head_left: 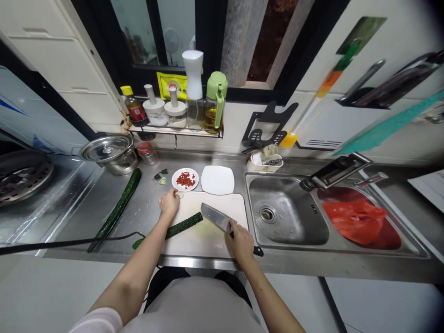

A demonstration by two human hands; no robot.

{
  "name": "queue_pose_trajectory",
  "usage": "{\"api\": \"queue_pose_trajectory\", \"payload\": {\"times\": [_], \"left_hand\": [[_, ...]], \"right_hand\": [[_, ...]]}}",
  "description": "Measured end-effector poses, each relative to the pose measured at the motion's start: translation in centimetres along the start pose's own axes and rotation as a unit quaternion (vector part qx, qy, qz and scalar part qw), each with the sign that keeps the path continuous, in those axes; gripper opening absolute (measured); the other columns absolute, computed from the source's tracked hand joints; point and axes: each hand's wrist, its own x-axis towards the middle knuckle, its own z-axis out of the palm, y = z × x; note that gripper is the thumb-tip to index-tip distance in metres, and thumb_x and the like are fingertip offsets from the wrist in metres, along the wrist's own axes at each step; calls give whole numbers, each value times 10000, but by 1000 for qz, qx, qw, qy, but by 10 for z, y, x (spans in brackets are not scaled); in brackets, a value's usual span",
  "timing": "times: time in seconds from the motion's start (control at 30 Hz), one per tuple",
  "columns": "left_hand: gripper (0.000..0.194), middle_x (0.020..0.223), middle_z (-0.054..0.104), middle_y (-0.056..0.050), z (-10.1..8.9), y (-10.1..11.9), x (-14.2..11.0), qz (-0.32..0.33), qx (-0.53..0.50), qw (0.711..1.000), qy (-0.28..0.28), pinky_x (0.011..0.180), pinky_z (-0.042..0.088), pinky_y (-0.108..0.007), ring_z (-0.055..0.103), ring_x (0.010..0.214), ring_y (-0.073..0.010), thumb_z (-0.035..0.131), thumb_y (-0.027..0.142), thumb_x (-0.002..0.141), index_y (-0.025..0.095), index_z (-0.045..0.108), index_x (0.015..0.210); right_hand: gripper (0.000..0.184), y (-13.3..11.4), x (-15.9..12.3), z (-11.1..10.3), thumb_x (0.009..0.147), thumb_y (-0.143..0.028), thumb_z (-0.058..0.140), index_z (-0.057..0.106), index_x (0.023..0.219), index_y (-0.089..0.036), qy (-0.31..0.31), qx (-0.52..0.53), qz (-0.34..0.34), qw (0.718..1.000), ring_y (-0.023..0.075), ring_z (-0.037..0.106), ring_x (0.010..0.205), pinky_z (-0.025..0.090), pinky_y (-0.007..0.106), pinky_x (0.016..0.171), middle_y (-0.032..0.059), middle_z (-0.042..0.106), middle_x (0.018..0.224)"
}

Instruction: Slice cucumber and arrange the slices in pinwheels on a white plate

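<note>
My right hand (pixel 243 241) is wrapped round the black handle of a kitchen knife (pixel 218 217), its broad blade resting over the white cutting board (pixel 225 203). Just left of the blade tip is the cut end of a cucumber (pixel 183 225), which lies across the board and passes under my left forearm. At the board's far left corner, my left hand (pixel 169 203) has its fingers pinched on a thin cucumber slice (pixel 180 195). Close beyond that hand stands a white plate of chopped red pieces (pixel 186 179). A second, bare white plate (pixel 218 179) sits beside it.
A whole cucumber (pixel 118 208) lies on the steel counter at left, with a few cucumber scraps (pixel 162 177) nearby. A lidded pot (pixel 113 155) stands behind. At right is the sink (pixel 287 212), with a red plastic bag (pixel 359 219). A black cable (pixel 69 243) crosses the left side.
</note>
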Motion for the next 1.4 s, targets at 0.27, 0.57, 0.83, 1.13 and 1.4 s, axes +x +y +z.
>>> {"api": "queue_pose_trajectory", "payload": {"times": [0.27, 0.57, 0.83, 1.13, 1.4], "left_hand": [[260, 1023, 682, -111, -4, -3, -6, 27, 9, 999, 17, 863, 396, -415, 577, 1023, -293, 501, 320, 846, 225, 693, 993], [252, 1016, 680, -61, -8, -8, -42, 88, -60, 994, 10, 834, 435, -361, 601, 927, -235, 525, 341, 846, 248, 687, 1016], [237, 1009, 674, -59, -1, -8, -94, 234, -76, 969, -12, 888, 437, -363, 593, 960, -223, 498, 353, 889, 244, 679, 996], [317, 1139, 648, -63, 6, -9, -108, 342, -32, 938, -51, 933, 419, -379, 563, 1059, -220, 543, 396, 888, 300, 645, 1173], [335, 1098, 664, -48, 5, -13, -92, 370, -26, 926, -71, 894, 454, -326, 581, 983, -191, 466, 381, 932, 298, 640, 1206]], "right_hand": [[340, -2, 2, -3, 867, -241, 508, 575, 1199, -214, 5, 24, 5, 1000, 184, 620, 883, 362, 273, 776, 46, 687, 959], [301, -4, 5, -1, 873, -270, 498, 595, 1153, -216, -8, 51, 6, 999, 181, 629, 838, 355, 269, 734, 45, 697, 950], [228, -16, 10, 2, 894, -287, 485, 604, 1082, -237, -36, 80, 5, 996, 162, 629, 828, 334, 252, 683, 24, 697, 932], [290, -34, 14, -1, 981, -281, 329, 604, 1038, -207, -108, 88, -27, 990, 164, 621, 812, 306, 252, 636, 47, 694, 899], [288, -47, 10, -1, 985, -277, 319, 574, 1064, -169, -104, 73, -48, 991, 189, 634, 809, 337, 261, 656, 77, 691, 886]]}}
